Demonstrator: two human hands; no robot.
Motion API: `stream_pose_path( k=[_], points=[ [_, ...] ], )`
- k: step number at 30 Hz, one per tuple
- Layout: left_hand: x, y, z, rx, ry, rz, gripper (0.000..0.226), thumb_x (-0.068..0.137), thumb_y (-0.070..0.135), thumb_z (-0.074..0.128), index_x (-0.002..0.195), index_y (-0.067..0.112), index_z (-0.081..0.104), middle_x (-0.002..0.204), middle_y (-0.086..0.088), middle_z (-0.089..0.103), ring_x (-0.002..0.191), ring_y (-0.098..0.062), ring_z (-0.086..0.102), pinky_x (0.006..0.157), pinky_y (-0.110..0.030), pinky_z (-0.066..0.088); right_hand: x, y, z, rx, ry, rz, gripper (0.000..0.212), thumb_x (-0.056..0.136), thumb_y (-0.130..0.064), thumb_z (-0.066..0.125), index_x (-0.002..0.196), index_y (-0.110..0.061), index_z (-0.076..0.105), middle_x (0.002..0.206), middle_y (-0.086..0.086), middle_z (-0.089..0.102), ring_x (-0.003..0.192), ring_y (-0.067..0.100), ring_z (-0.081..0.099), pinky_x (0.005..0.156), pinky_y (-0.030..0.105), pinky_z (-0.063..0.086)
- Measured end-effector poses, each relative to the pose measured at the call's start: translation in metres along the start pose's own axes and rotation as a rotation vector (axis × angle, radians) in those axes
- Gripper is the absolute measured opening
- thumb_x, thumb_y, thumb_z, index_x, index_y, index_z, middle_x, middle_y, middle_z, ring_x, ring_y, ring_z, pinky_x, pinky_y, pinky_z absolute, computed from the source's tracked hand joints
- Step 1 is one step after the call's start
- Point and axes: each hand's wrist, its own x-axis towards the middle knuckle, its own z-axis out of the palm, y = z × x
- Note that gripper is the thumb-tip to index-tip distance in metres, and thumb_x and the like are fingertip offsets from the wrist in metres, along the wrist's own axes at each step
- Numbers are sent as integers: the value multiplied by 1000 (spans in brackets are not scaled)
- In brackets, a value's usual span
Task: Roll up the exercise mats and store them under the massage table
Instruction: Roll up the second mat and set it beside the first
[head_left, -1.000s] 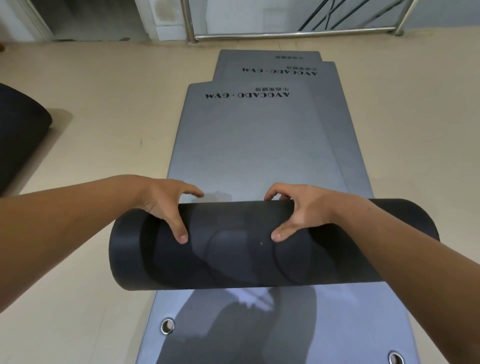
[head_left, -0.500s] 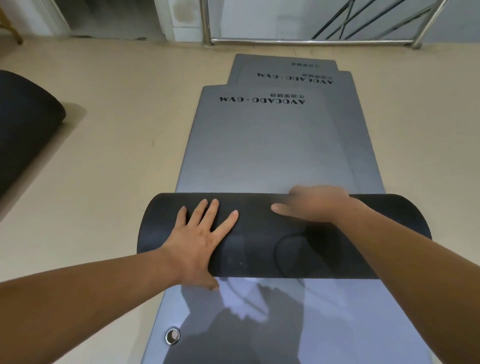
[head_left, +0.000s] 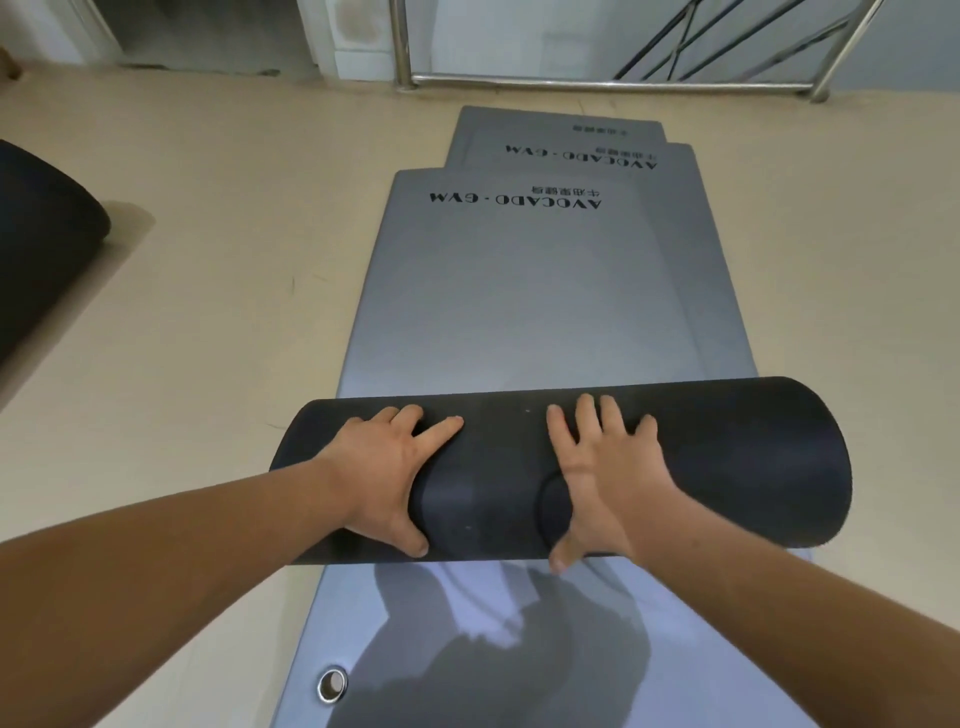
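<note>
Altogether three mats (head_left: 519, 291), one roll (head_left: 727, 457), two hands (head_left: 379, 478).

Soft, even daylight fills the scene. On the near side of the black roll (head_left: 737, 467), the grey mat (head_left: 348, 623) shows a pale sheen and a broad dark shadow (head_left: 493, 660). Beyond the roll, the railing (head_left: 571, 80) bows with wide-angle distortion. Focus is mostly sharp.

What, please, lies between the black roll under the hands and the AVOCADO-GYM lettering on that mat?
Nothing but bare, flat grey mat between roll and lettering, per the head view.
</note>
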Motion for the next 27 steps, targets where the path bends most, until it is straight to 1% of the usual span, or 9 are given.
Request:
stream_pose_path(
  k=[2, 8, 11, 14, 15, 18, 21, 23, 27],
  points=[
    [3, -4, -5, -22, -12, -10, 138, 58, 83, 72, 163, 41, -8, 163, -3, 24, 148, -28, 32, 116, -48, 40, 5, -8, 16, -19, 31, 12, 168, 54, -86, 80, 161, -5, -21, 169, 23, -5, 157, 51, -2, 118, 75, 18],
    [-15, 28, 17, 196, 218, 63, 112, 88, 64, 53, 162, 22, -19, 171, -15, -8, 156, -39, 4, 120, -63, 20, 37, 28, -10, 107, 17, -95, 167, 45, -89, 81, 165, -18, -11, 171, 6, 10, 158, 37, 12, 122, 65, 24],
    [-6, 34, 21, 251, 204, 18, 128, 86, 70, 61, 158, 20, -33, 170, -16, -17, 157, -43, -4, 119, -68, 19, 38, 38, -18, 219, 99, -149, 150, 50, -83, 85, 166, -28, 9, 173, 0, 16, 160, 29, 13, 126, 60, 20],
    [9, 32, 21, 252, 161, -55, 141, 82, 73, 68, 152, 22, -42, 168, -20, -24, 157, -45, -11, 118, -72, 18, 25, 31, 7, 186, 405, -132, 115, 55, -73, 88, 152, -28, 46, 158, 8, 42, 148, 35, 37, 119, 58, 33],
    [12, 31, 21, 266, 157, -68, 144, 80, 73, 70, 151, 22, -45, 167, -21, -25, 157, -46, -11, 116, -73, 18, 20, 26, 16, 172, 452, -111, 105, 62, -72, 85, 150, -28, 47, 154, 10, 44, 144, 36, 40, 117, 56, 35],
    [22, 26, 22, 278, 144, -91, 146, 81, 66, 75, 149, 22, -46, 168, -22, -20, 156, -48, -7, 114, -74, 22, 9, 11, 34, 59, 331, -53, 121, 77, -76, 69, 167, -23, 7, 171, 20, 11, 157, 44, 13, 122, 63, 19],
    [28, 20, 13, 238, 126, -80, 142, 76, 61, 77, 154, 28, -36, 168, -16, -9, 154, -44, 3, 115, -70, 26, 17, 1, 45, -40, 262, -3, 150, 75, -77, 73, 157, -12, -33, 168, 27, -24, 155, 53, -15, 120, 72, 4],
    [29, 16, 4, 194, 115, -56, 138, 73, 58, 79, 158, 30, -27, 167, -11, 1, 151, -39, 13, 114, -66, 31, 25, 2, 44, -42, 303, 4, 141, 81, -68, 72, 157, -9, -31, 168, 30, -17, 155, 54, -10, 119, 74, 8],
    [27, 7, -27, 131, 95, -16, 129, 73, 58, 78, 161, 33, -12, 164, -4, 19, 145, -31, 31, 108, -57, 43, 37, 21, 24, -29, 348, -36, 118, 78, -64, 70, 164, -13, 9, 160, 24, 31, 145, 46, 34, 111, 64, 32]
  ],
)
